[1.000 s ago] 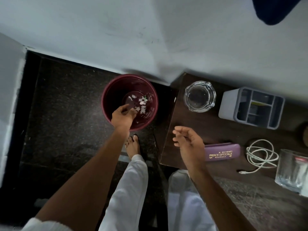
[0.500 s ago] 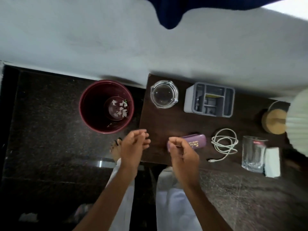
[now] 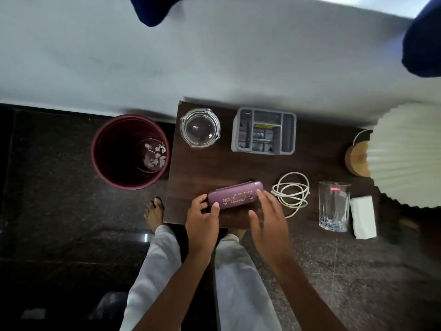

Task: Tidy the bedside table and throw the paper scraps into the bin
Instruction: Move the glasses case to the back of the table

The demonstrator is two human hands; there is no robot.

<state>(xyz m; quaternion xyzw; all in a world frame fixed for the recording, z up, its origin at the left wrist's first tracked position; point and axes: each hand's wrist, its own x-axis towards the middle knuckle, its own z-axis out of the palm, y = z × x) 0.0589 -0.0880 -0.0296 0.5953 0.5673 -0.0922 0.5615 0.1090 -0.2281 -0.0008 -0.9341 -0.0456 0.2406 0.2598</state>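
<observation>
**Both hands on the purple case; scraps lie in the bin**

While two white trouser legs fill the bottom edge, the left hand (image 3: 202, 223) clasps the left end of one purple spectacle case (image 3: 235, 194) on the counter (image 3: 202, 168); the right hand (image 3: 268, 218) rests spread over its right end. Fingers hide part of the gold lettering: "PRINCE" and "ROURKELA" read. Beyond lie one cable coil (image 3: 292, 193) and one glass (image 3: 334, 206) with an unreadable red label. The maroon bin (image 3: 114, 151) on the floor holds the paper scraps (image 3: 155, 156).
</observation>
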